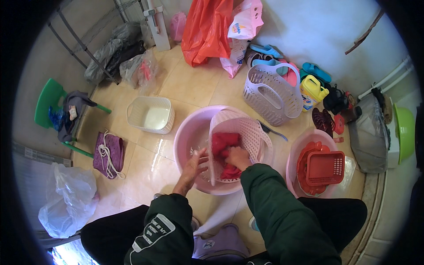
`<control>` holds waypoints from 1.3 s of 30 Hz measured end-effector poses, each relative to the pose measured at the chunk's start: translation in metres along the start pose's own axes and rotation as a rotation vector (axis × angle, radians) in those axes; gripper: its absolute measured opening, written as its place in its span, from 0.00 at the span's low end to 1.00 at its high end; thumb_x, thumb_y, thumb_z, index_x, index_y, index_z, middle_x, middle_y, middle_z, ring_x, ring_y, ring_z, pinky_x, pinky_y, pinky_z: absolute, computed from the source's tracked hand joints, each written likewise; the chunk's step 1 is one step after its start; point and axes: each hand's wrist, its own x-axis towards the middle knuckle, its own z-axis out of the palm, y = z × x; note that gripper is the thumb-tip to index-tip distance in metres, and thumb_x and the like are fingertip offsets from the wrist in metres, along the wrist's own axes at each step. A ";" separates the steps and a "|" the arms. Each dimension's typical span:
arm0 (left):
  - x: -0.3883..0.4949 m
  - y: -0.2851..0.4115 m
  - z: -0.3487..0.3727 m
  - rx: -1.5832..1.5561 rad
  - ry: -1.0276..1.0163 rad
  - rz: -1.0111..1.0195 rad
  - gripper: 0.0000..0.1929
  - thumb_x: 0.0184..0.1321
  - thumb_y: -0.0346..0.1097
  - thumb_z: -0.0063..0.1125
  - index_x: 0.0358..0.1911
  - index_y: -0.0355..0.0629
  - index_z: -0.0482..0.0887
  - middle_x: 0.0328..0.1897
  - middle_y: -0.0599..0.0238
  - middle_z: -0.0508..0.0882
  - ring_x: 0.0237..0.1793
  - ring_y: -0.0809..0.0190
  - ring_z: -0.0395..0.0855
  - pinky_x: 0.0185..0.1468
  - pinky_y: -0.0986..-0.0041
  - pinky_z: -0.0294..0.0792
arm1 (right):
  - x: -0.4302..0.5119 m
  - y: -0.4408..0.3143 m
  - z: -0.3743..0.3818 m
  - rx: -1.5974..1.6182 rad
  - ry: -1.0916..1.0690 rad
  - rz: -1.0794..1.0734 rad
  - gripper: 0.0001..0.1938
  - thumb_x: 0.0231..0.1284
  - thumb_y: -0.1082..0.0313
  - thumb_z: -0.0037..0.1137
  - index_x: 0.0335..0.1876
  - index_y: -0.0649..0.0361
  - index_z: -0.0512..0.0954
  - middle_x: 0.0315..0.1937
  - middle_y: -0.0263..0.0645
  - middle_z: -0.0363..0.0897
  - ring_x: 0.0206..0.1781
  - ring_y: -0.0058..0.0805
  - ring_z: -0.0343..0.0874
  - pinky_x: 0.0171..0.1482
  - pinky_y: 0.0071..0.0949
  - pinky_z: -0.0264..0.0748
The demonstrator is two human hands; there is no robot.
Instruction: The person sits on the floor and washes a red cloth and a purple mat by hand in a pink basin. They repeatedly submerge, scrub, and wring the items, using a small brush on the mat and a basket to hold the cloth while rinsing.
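Observation:
A pink perforated plastic basket point(250, 130) lies tilted on its side in a round pink basin point(184, 135) with some water in it. Inside the basket is a wet-looking red cloth point(226, 143). My right hand point(238, 157) reaches into the basket with its fingers curled on the cloth; the fingertips are hidden. Over the basin's left part, my left hand point(194, 165) has its fingers apart, close to the basket's rim. Whether it touches that rim I cannot tell.
A cream plastic tub point(150, 128) of liquid stands left of the basin. Beyond the basin to the right are a lilac basket point(265, 101), a yellow jug point(313, 88) and a dark-handled brush point(272, 130). At right, a pink basin point(293, 159) holds red baskets point(326, 168).

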 end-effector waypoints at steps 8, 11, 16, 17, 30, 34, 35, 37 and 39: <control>-0.007 -0.049 -0.004 -0.009 -0.222 -0.020 0.40 0.58 0.25 0.47 0.75 0.44 0.44 0.75 0.57 0.57 0.66 0.60 0.68 0.62 0.71 0.66 | -0.005 0.003 -0.013 0.155 0.009 0.062 0.31 0.45 0.49 0.62 0.59 0.47 0.74 0.48 0.47 0.81 0.52 0.49 0.80 0.51 0.48 0.76; -0.011 -0.045 -0.006 -0.368 -0.228 -0.103 0.37 0.57 0.22 0.48 0.72 0.41 0.52 0.72 0.60 0.62 0.63 0.61 0.71 0.65 0.72 0.64 | -0.005 0.002 -0.018 0.206 0.003 0.082 0.30 0.44 0.48 0.62 0.58 0.47 0.75 0.47 0.49 0.82 0.51 0.49 0.80 0.52 0.47 0.76; -0.012 -0.048 0.000 -0.088 -0.308 0.013 0.34 0.55 0.21 0.55 0.68 0.41 0.61 0.62 0.64 0.74 0.57 0.64 0.76 0.62 0.70 0.69 | -0.005 -0.001 -0.022 0.225 -0.013 0.125 0.29 0.45 0.48 0.63 0.57 0.45 0.77 0.48 0.48 0.81 0.52 0.47 0.80 0.53 0.44 0.77; -0.007 -0.054 0.002 -0.036 -0.207 -0.070 0.32 0.56 0.23 0.56 0.67 0.41 0.63 0.61 0.63 0.75 0.56 0.63 0.76 0.60 0.70 0.70 | -0.005 -0.001 -0.022 0.205 -0.015 0.114 0.30 0.45 0.47 0.63 0.58 0.45 0.77 0.48 0.48 0.81 0.52 0.47 0.80 0.53 0.44 0.77; 0.028 -0.097 0.027 0.871 0.481 0.289 0.30 0.57 0.45 0.56 0.66 0.57 0.64 0.44 0.41 0.83 0.47 0.37 0.81 0.51 0.50 0.71 | -0.017 -0.013 -0.007 0.156 -0.049 -0.032 0.29 0.48 0.48 0.60 0.59 0.47 0.74 0.52 0.49 0.79 0.56 0.48 0.78 0.55 0.49 0.75; 0.017 -0.069 0.024 1.100 0.433 0.069 0.27 0.61 0.46 0.49 0.66 0.62 0.64 0.37 0.45 0.85 0.39 0.39 0.84 0.45 0.48 0.71 | -0.034 -0.023 0.019 0.203 0.089 -0.174 0.20 0.53 0.52 0.56 0.52 0.50 0.77 0.42 0.52 0.80 0.46 0.51 0.81 0.46 0.50 0.78; 0.015 -0.060 0.022 1.161 0.416 0.070 0.27 0.61 0.47 0.49 0.66 0.62 0.64 0.37 0.45 0.85 0.39 0.41 0.84 0.45 0.48 0.72 | -0.035 -0.024 0.026 0.233 0.191 -0.262 0.18 0.54 0.54 0.55 0.49 0.51 0.77 0.40 0.52 0.80 0.43 0.52 0.82 0.44 0.50 0.79; 0.007 -0.042 0.021 1.226 0.381 0.093 0.27 0.61 0.46 0.49 0.66 0.62 0.64 0.37 0.46 0.85 0.39 0.42 0.84 0.44 0.49 0.73 | -0.029 -0.024 0.040 0.272 0.389 -0.337 0.12 0.57 0.58 0.51 0.39 0.57 0.79 0.32 0.51 0.80 0.32 0.51 0.80 0.33 0.47 0.78; 0.001 -0.024 0.017 1.302 0.327 0.101 0.27 0.61 0.46 0.49 0.66 0.62 0.64 0.37 0.47 0.85 0.39 0.43 0.85 0.43 0.51 0.74 | -0.021 -0.026 0.049 0.360 0.531 -0.311 0.11 0.57 0.60 0.50 0.36 0.58 0.80 0.29 0.50 0.79 0.28 0.51 0.79 0.30 0.46 0.76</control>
